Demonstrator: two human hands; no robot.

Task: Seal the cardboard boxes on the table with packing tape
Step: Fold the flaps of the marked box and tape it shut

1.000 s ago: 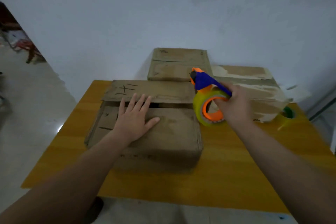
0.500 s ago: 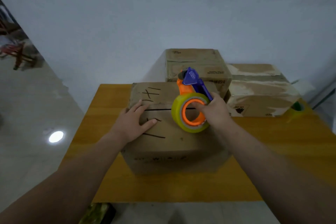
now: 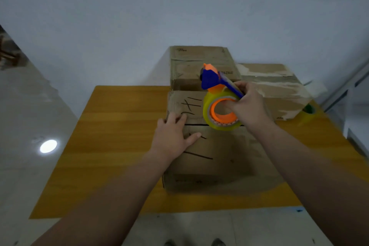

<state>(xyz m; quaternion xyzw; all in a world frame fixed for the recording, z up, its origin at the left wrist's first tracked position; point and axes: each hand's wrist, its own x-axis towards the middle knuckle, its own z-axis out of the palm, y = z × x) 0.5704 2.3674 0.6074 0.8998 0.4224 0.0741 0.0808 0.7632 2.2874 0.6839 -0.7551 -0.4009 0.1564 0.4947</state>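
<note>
Toward the tabletop's (image 3: 119,126) front edge: one cardboard box (image 3: 219,158), flaps down, centre seam (image 3: 196,125) untaped; left hand (image 3: 171,140) flat across the seam at the box's left end, fingers straight, right hand (image 3: 249,106) curled round the tape dispenser (image 3: 219,102), its roll low over the seam. Risks, as judged: tape laid off the seam line or wrinkled should the flaps lift under light pressure; sticky end catching the left fingers, which lie in its likely path.
</note>
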